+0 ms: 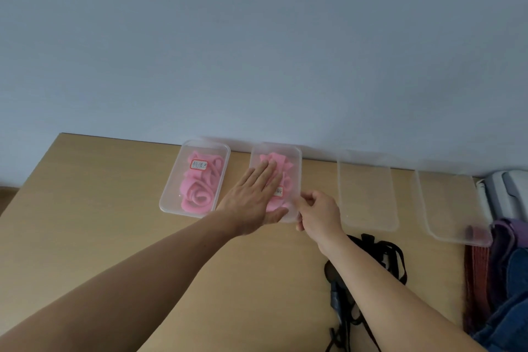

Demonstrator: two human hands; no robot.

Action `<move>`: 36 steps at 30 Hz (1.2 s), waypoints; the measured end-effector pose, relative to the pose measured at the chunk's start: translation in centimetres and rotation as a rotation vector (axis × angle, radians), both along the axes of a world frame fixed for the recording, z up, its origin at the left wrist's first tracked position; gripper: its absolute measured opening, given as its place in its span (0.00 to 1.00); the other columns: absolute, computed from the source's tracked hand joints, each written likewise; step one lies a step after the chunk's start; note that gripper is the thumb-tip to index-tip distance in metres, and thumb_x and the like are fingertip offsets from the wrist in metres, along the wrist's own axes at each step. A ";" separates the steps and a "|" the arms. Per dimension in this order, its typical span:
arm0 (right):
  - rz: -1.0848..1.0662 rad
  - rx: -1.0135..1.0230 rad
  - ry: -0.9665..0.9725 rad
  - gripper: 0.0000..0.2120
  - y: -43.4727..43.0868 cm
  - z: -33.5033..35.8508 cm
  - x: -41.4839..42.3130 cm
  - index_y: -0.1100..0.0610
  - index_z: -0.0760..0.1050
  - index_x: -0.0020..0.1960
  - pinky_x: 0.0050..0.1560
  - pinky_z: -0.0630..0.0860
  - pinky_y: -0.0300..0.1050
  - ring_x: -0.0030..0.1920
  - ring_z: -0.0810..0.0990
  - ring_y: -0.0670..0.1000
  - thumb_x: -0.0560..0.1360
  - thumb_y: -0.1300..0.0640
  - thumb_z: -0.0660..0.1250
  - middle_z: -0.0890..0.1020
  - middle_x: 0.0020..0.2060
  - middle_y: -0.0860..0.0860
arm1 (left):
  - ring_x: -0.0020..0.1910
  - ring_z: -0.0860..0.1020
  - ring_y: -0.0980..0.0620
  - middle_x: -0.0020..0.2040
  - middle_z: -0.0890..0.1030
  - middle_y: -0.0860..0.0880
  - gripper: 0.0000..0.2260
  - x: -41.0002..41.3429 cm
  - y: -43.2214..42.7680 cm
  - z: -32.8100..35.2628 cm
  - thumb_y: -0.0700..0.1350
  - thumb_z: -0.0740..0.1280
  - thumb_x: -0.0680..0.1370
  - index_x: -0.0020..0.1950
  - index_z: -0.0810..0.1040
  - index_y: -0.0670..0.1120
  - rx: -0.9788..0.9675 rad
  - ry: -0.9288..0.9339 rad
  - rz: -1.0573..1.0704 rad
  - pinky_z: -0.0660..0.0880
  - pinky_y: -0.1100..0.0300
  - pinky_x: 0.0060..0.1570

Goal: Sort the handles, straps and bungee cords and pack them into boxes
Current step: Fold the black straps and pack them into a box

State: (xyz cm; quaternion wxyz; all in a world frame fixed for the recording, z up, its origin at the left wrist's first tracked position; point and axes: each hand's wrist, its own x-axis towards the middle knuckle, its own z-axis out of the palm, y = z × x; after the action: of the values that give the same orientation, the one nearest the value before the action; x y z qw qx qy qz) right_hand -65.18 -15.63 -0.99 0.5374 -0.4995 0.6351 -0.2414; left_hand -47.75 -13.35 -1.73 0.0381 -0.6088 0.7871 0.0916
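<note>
1. Left hand (254,197) lies flat, fingers spread, on the second box (291,163) of pink straps (278,161) at the table's (85,208) back edge
2. Right hand (317,210) pinches its near corner; press evenly so the lid seats

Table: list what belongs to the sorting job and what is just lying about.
Job: two lidded boxes of pink straps, two empty boxes, black straps, left hand, right hand.
Lying about: white device, dark fabric.
</note>
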 end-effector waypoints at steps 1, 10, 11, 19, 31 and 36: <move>0.012 -0.005 0.012 0.04 -0.1 0.2 -0.1 0.53 0.77 0.48 0.35 0.78 0.49 0.25 0.77 0.48 0.78 0.54 0.65 0.81 0.34 0.53 | 0.78 0.36 0.49 0.80 0.41 0.46 0.35 -0.2 0.4 0.2 0.66 0.46 0.80 0.80 0.44 0.45 -0.007 0.022 0.018 0.35 0.54 0.76; 0.159 -0.383 0.348 0.08 4.0 3.2 -4.8 0.51 0.75 0.56 0.49 0.71 0.40 0.49 0.76 0.45 0.78 0.51 0.63 0.75 0.51 0.45 | 0.64 0.73 0.46 0.65 0.76 0.48 0.17 -3.7 4.6 5.1 0.45 0.63 0.78 0.67 0.75 0.45 -0.097 0.372 0.064 0.71 0.51 0.61; 0.144 -0.396 0.369 0.11 5.1 3.3 -5.5 0.52 0.75 0.59 0.52 0.72 0.41 0.52 0.76 0.45 0.78 0.51 0.64 0.74 0.52 0.45 | 0.62 0.74 0.48 0.64 0.76 0.49 0.16 -4.4 5.4 5.1 0.46 0.62 0.79 0.66 0.75 0.46 -0.042 0.396 0.050 0.72 0.54 0.59; 0.026 -0.375 0.573 0.15 12.6 3.0 -12.0 0.51 0.75 0.63 0.54 0.75 0.42 0.53 0.76 0.45 0.77 0.51 0.66 0.76 0.53 0.44 | 0.58 0.77 0.53 0.66 0.76 0.52 0.18 -8.2 10.6 2.8 0.49 0.60 0.79 0.69 0.72 0.50 0.262 0.458 -0.047 0.72 0.60 0.58; 0.087 -0.375 0.813 0.24 14.7 0.1 -16.4 0.52 0.69 0.66 0.49 0.76 0.42 0.55 0.74 0.50 0.73 0.47 0.70 0.72 0.58 0.50 | 0.48 0.74 0.56 0.58 0.80 0.54 0.17 -12.9 11.0 4.1 0.47 0.62 0.78 0.67 0.74 0.50 0.241 0.547 0.061 0.70 0.63 0.50; 0.234 -0.317 0.883 0.20 13.8 -0.7 -18.5 0.51 0.70 0.64 0.50 0.74 0.44 0.55 0.74 0.52 0.75 0.46 0.66 0.77 0.56 0.49 | 0.45 0.75 0.55 0.52 0.80 0.53 0.13 -15.0 10.8 4.0 0.45 0.63 0.78 0.62 0.77 0.48 0.173 0.581 0.201 0.74 0.60 0.50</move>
State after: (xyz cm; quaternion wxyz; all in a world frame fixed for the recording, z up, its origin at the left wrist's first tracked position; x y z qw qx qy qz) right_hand -83.73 -1.85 -1.73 0.1572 -0.6982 0.6974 -0.0381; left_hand -62.77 -2.60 2.28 -0.1458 -0.6264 0.6903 0.3313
